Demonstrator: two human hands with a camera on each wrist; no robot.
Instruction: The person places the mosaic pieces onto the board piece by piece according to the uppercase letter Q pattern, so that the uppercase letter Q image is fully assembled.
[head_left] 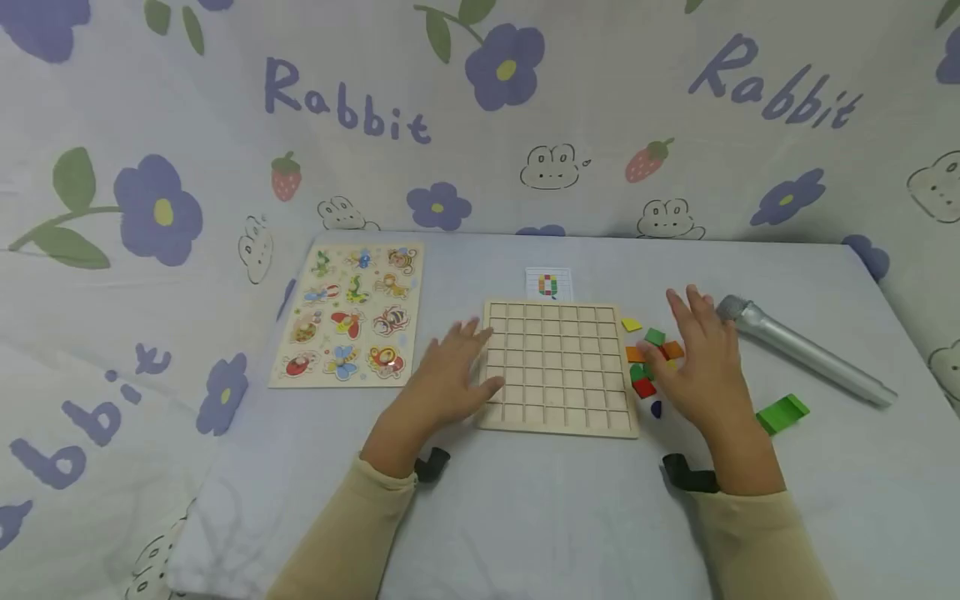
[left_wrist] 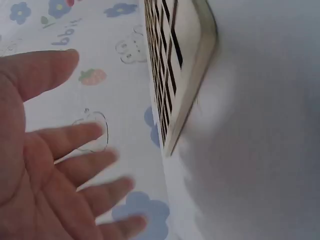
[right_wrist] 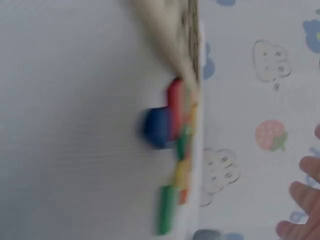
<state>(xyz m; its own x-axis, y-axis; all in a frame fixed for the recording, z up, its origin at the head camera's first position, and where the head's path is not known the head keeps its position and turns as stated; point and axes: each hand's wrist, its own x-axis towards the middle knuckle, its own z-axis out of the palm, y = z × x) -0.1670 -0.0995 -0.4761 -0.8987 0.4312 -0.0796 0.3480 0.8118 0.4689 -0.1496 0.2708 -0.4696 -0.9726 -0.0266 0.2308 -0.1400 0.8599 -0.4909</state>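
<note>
A square wooden grid board (head_left: 558,367) lies mid-table between the two hands. My left hand (head_left: 442,379), fingers spread, is at the board's left edge; in the left wrist view its palm and straight fingers hold nothing. On the board's right, my right hand (head_left: 701,362) hovers with fingers extended over a loose pile of small coloured blocks: a red block (head_left: 643,388), a yellow block (head_left: 632,324), a green block (head_left: 656,337) and a dark blue piece (head_left: 656,409) among them. Part of the pile is hidden behind that hand. Blocks look blurred in the right wrist view.
Behind the board lies a small pattern card (head_left: 548,284). An insect picture puzzle (head_left: 348,317) is at the left. To the right are a silver microphone (head_left: 813,350) and a bright green block-shaped object (head_left: 782,414). A patterned curtain (head_left: 480,125) hangs behind the table.
</note>
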